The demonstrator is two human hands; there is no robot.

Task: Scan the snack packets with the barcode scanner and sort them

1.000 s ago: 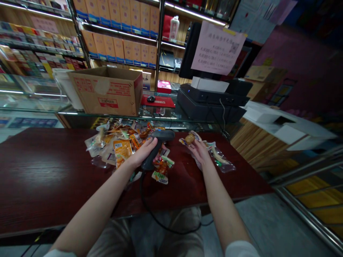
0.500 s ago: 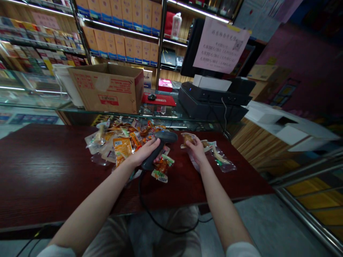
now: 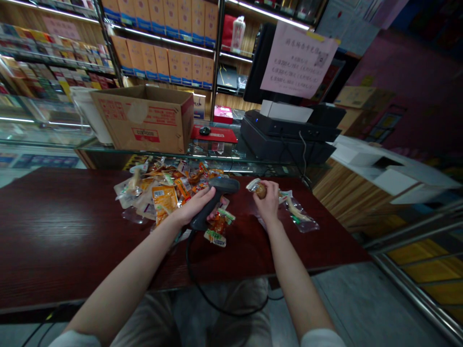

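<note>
My left hand (image 3: 198, 205) is wrapped round the handle of a black barcode scanner (image 3: 221, 185), whose head points right. In my right hand (image 3: 268, 201) is a clear snack packet (image 3: 258, 188) with a brown, rounded food piece inside, gripped just right of the scanner head. Left of and behind my left hand lies a heap of snack packets (image 3: 164, 195), many of them orange. One packet with green and white ends (image 3: 217, 229) lies just below the scanner. Beyond my right hand rests a clear packet with a pale piece of food (image 3: 300, 215).
A dark red wooden table (image 3: 72, 231) carries the packets. Behind it, a glass counter (image 3: 217, 152) holds an open cardboard box (image 3: 144, 123), a mouse (image 3: 204, 130) and a black cash drawer (image 3: 285, 137). The scanner's cable (image 3: 210, 301) hangs over the front edge.
My right hand has turned the snack packet, so it now stands more edge-on and slightly farther right. My left hand and the scanner have hardly moved.
</note>
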